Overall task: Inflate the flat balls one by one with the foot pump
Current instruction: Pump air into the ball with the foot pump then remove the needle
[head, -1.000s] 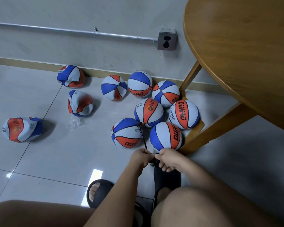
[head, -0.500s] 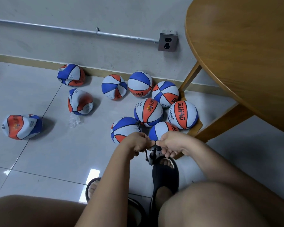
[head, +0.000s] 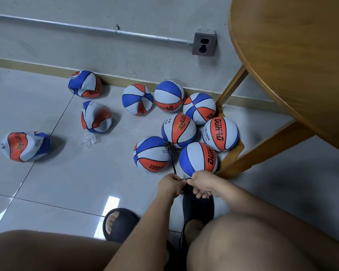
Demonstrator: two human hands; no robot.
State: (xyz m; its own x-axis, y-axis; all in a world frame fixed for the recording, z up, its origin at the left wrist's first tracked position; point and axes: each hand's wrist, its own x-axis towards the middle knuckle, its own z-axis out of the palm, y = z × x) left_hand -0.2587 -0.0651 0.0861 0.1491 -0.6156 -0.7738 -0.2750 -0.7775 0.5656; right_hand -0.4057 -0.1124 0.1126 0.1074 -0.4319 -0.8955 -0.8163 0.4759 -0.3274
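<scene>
My left hand point(head: 169, 185) and my right hand point(head: 203, 183) each grip one side of the pump handle point(head: 186, 181), low over my black slipper point(head: 198, 207); the pump body is hidden beneath them. A thin black hose point(head: 171, 159) runs from the handle up to a valve fitting on a round blue, white and orange ball point(head: 152, 154). Several more round balls cluster around it, among them one point(head: 199, 158) just above my right hand. Three flat, crumpled balls lie to the left: one point(head: 25, 146) far left, one point(head: 96, 117) in the middle, one point(head: 84, 84) by the wall.
A round wooden table point(head: 294, 55) overhangs on the right, with its legs point(head: 266, 151) slanting down beside the balls. A clear plastic scrap point(head: 88, 140) lies on the tiled floor. A wall socket point(head: 204, 45) and a metal conduit point(head: 86, 28) run along the wall. My other slipper point(head: 118, 224) rests lower left.
Both hands pushed the pump handle back down after raising it half a second ago. The balls have not moved.
</scene>
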